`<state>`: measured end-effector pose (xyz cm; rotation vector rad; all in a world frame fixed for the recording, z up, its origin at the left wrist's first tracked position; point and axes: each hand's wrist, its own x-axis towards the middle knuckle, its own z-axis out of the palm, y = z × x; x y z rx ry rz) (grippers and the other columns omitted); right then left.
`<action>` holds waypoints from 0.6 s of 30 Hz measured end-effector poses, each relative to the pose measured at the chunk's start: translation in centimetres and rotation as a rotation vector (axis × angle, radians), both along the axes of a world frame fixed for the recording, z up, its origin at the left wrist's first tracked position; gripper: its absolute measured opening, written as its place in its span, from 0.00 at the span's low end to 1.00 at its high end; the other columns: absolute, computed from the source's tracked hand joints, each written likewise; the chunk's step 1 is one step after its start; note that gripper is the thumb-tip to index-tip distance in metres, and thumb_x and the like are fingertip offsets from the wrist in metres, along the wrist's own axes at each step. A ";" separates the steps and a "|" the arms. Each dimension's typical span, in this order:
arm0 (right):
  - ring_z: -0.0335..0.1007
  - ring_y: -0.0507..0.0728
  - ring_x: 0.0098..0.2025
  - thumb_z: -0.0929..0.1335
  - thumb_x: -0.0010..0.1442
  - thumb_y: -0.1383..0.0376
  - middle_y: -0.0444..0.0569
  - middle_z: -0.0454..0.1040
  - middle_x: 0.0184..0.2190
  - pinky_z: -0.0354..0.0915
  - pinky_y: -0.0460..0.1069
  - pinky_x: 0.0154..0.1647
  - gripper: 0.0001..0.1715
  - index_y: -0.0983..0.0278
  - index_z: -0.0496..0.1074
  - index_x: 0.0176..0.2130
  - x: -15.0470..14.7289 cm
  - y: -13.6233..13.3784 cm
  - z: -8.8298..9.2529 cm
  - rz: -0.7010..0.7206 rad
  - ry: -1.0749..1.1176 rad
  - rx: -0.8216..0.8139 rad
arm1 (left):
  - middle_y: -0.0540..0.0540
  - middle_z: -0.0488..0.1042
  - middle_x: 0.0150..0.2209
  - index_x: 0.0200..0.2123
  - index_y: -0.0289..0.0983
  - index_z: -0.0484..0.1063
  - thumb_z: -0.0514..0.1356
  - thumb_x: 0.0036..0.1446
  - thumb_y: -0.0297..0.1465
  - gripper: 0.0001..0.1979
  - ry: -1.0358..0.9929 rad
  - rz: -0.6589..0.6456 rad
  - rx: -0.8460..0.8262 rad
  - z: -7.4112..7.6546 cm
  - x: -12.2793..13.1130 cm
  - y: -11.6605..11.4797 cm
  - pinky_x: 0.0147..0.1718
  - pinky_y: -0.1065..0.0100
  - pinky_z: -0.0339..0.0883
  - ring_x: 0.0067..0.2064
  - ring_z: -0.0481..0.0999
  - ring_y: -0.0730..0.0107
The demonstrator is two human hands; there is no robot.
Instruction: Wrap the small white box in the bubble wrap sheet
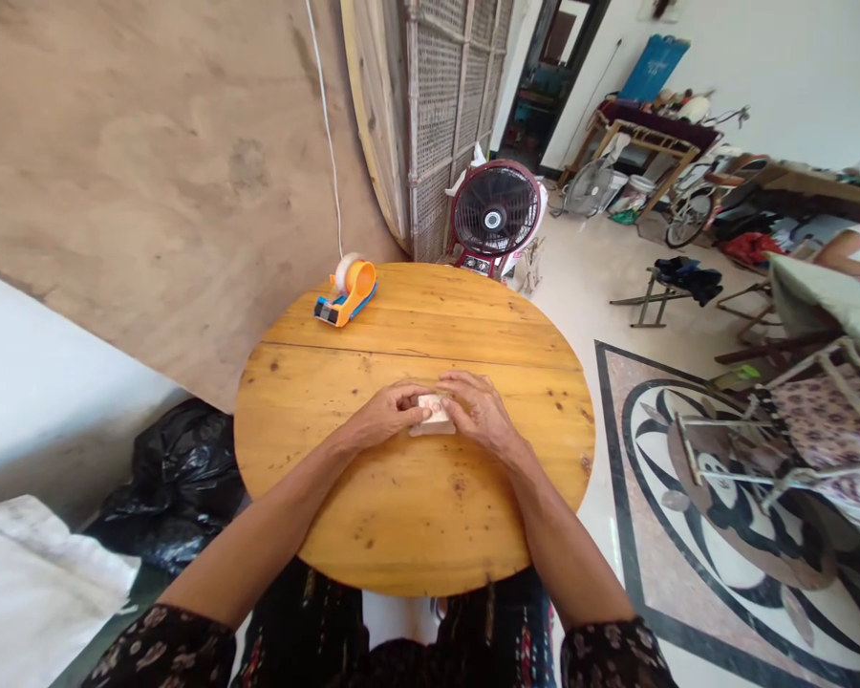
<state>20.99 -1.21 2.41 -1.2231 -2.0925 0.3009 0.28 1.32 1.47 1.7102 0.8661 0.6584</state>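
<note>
A small pale pinkish box-like pack (434, 427) sits at the middle of the round wooden table (416, 535), its exact kind too small to make out. My left hand (391, 414) grips its left side, thumb on the top face and fingers curled behind. From the right, my right hand (477, 411) closes on the other side in the same way, thumb pressed near the top edge. The fingertips behind the pack are partly hidden. Farther back on the table stands an orange and blue tape dispenser (351, 291) with a roll of tape, apart from both hands.
A dark red fan (494, 220) stands just past the table's far edge. Black plastic bags (179, 478) lie at the left by a wooden board (150, 172). To the right are a folding stool (649, 301), a chair (824, 420) and another person's arm (846, 250).
</note>
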 end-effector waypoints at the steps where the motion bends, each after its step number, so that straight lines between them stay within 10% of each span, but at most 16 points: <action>1: 0.69 0.58 0.52 0.66 0.60 0.64 0.49 0.75 0.49 0.62 0.57 0.54 0.16 0.57 0.74 0.47 -0.2 -0.1 0.0 0.008 -0.010 -0.010 | 0.46 0.73 0.37 0.52 0.38 0.73 0.59 0.56 0.39 0.22 0.004 -0.011 0.008 0.1 0.0 0.0 0.29 0.71 0.58 0.31 0.66 0.71; 18: 0.71 0.58 0.49 0.64 0.61 0.67 0.50 0.77 0.46 0.61 0.55 0.51 0.10 0.59 0.76 0.38 -1.8 0.3 -0.6 -0.044 -0.042 0.053 | 0.45 0.73 0.40 0.47 0.35 0.75 0.59 0.55 0.36 0.18 -0.011 -0.011 0.033 0.1 0.1 -0.1 0.35 0.69 0.61 0.37 0.69 0.67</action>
